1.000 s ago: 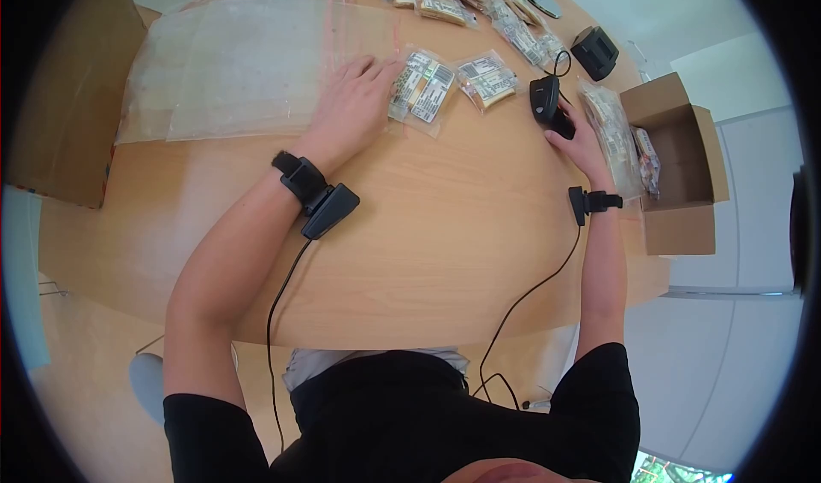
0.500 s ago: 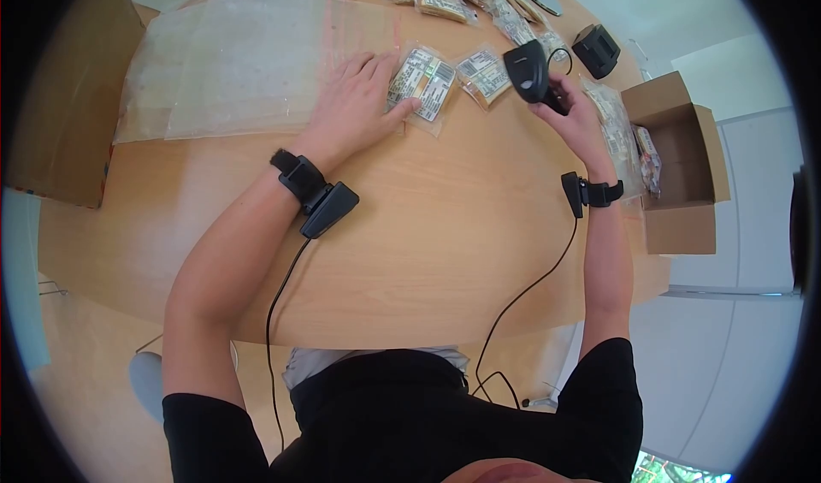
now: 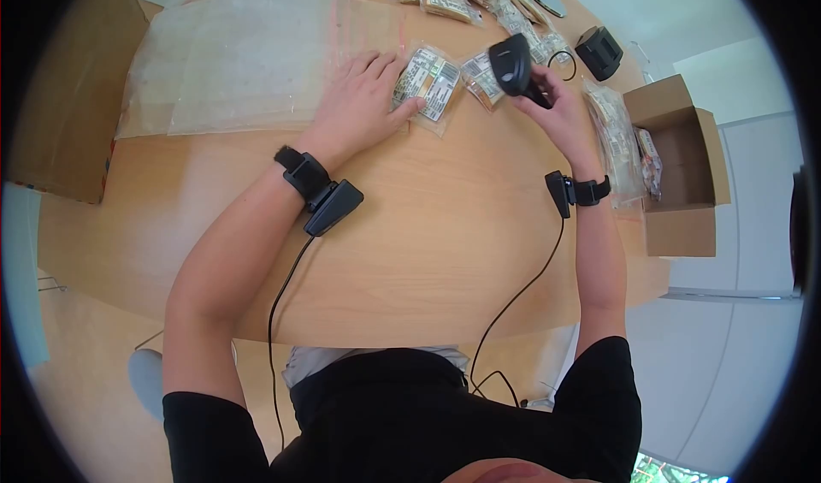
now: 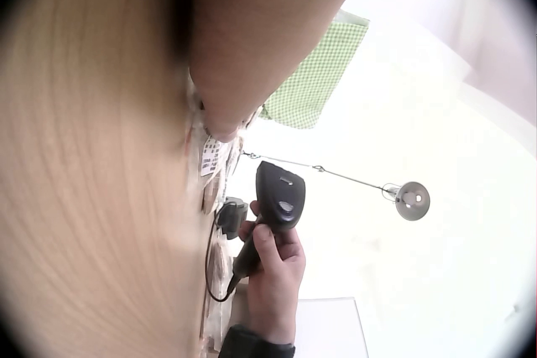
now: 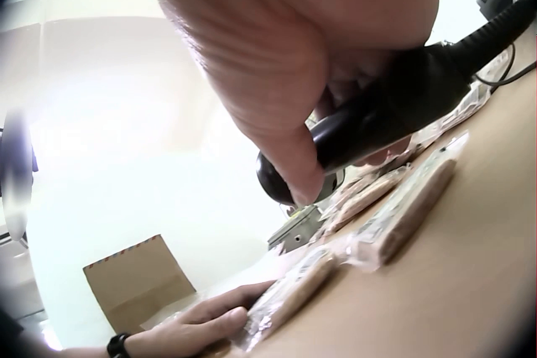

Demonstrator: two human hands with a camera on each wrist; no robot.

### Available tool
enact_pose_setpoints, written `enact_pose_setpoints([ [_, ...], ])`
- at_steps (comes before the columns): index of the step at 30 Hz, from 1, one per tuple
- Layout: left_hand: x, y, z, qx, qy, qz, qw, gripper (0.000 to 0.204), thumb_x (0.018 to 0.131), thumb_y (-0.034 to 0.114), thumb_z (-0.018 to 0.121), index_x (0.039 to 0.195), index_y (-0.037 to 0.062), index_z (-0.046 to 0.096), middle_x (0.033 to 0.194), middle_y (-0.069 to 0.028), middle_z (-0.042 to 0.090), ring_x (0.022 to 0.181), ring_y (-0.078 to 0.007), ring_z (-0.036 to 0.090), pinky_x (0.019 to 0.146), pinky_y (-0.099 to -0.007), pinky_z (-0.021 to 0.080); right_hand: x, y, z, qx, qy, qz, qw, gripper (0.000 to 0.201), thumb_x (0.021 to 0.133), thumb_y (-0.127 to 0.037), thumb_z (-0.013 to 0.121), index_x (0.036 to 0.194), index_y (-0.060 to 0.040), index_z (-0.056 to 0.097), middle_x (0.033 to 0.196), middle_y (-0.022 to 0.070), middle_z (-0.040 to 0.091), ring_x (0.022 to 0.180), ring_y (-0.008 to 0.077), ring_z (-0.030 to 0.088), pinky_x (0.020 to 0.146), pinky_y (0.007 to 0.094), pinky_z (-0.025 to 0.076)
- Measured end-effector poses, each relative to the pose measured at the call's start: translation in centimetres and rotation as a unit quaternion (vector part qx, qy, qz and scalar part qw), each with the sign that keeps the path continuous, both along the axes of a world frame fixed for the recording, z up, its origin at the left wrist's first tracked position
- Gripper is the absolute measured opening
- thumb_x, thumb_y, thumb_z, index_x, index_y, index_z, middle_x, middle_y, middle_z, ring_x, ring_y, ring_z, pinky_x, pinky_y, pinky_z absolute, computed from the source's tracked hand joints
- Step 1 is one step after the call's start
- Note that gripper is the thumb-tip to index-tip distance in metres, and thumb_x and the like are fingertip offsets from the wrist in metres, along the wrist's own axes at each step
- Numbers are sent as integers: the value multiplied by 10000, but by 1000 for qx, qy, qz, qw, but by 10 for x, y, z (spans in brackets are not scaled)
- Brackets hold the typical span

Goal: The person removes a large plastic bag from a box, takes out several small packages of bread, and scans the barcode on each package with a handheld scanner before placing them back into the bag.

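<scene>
In the head view my right hand [image 3: 560, 119] grips the handle of a black handheld barcode scanner [image 3: 510, 65], held up over the table. Its head points left toward two clear packets with printed labels. My left hand [image 3: 355, 106] lies with fingers extended beside the nearer packet [image 3: 434, 77], the thumb resting on its lower edge. The other packet [image 3: 481, 81] lies just right of it, partly behind the scanner. In the right wrist view, the fingers and thumb wrap round the scanner handle [image 5: 377, 119], above both packets.
Large clear plastic bags [image 3: 248, 55] lie flat at the left, beside a tall cardboard box [image 3: 68, 98]. Several labelled packets [image 3: 449, 4] are heaped at the back. A black stand [image 3: 599, 53], a filled clear bag [image 3: 611, 132] and an open cardboard box [image 3: 684, 162] are at the right.
My right hand has lifted the scanner from the right side of the table and brought it left toward the packets. My left thumb has moved out onto the nearer packet.
</scene>
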State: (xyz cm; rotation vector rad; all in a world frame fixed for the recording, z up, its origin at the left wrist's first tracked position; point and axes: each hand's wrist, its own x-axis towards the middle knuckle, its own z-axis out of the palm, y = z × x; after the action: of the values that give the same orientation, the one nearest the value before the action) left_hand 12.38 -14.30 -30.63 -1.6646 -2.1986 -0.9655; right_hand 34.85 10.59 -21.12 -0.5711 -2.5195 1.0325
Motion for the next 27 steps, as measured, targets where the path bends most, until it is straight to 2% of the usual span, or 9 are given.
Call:
enact_pose_setpoints([
  [4, 1, -2, 3, -11, 1, -4, 1000, 675, 1035, 484, 636, 1484, -10, 538, 1515, -180, 570, 1448, -365, 460, 1221, -491, 356, 23, 42, -20, 40, 13, -81, 996, 647, 891, -132, 836, 1460, 16, 567, 1294, 84, 697, 1205, 168, 655, 1097, 316, 479],
  [7, 2, -3, 5, -19, 9, -15, 1000, 676, 1039, 482, 629, 1492, -9, 527, 1520, -191, 557, 1447, -366, 457, 1220, -493, 357, 37, 61, -28, 72, -23, -130, 989, 687, 856, -162, 828, 1450, 65, 567, 1375, 175, 673, 1285, 235, 647, 1109, 361, 493],
  [12, 3, -4, 3, -15, 7, -47, 999, 684, 1045, 496, 611, 1503, -3, 516, 1539, -206, 529, 1448, -372, 456, 1221, -486, 357, 55, 96, -50, 101, -83, -159, 979, 736, 848, -211, 822, 1468, 78, 549, 1423, 223, 647, 1313, 291, 638, 1133, 384, 476],
  [16, 5, -5, 6, -29, -2, -66, 997, 688, 1049, 510, 597, 1521, 18, 507, 1551, -204, 517, 1450, -373, 454, 1220, -477, 364, 55, 90, -48, 101, -83, -170, 977, 752, 844, -236, 822, 1465, 89, 548, 1435, 245, 635, 1332, 317, 625, 1137, 391, 473],
  [19, 7, -5, 8, -40, 14, -74, 996, 700, 1057, 515, 578, 1553, 32, 481, 1550, -203, 517, 1451, -371, 454, 1214, -471, 379, 58, 99, -52, 136, -91, -164, 973, 751, 849, -242, 818, 1469, 82, 544, 1427, 230, 643, 1332, 330, 623, 1131, 401, 476],
  [22, 9, -6, 9, -49, 36, -84, 995, 702, 1070, 507, 554, 1580, 35, 452, 1541, -205, 524, 1442, -374, 466, 1209, -467, 389, 62, 108, -57, 193, -53, -197, 960, 693, 875, -226, 789, 1476, 35, 563, 1408, 199, 662, 1312, 323, 628, 1113, 417, 485],
  [25, 9, -6, 13, -50, 47, -103, 992, 707, 1075, 499, 544, 1599, 38, 427, 1531, -207, 531, 1426, -381, 482, 1202, -466, 398, 44, 64, -23, 256, 45, -188, 947, 555, 921, -229, 771, 1413, -12, 634, 1367, 164, 685, 1243, 270, 657, 1046, 393, 524],
  [27, 11, -7, 14, -48, 50, -106, 992, 696, 1075, 494, 545, 1586, 33, 439, 1524, -206, 537, 1417, -376, 492, 1199, -467, 403, 29, 31, -8, 96, 0, -129, 987, 481, 945, -245, 770, 1357, -17, 670, 1349, 154, 692, 1182, 234, 676, 997, 359, 541],
])
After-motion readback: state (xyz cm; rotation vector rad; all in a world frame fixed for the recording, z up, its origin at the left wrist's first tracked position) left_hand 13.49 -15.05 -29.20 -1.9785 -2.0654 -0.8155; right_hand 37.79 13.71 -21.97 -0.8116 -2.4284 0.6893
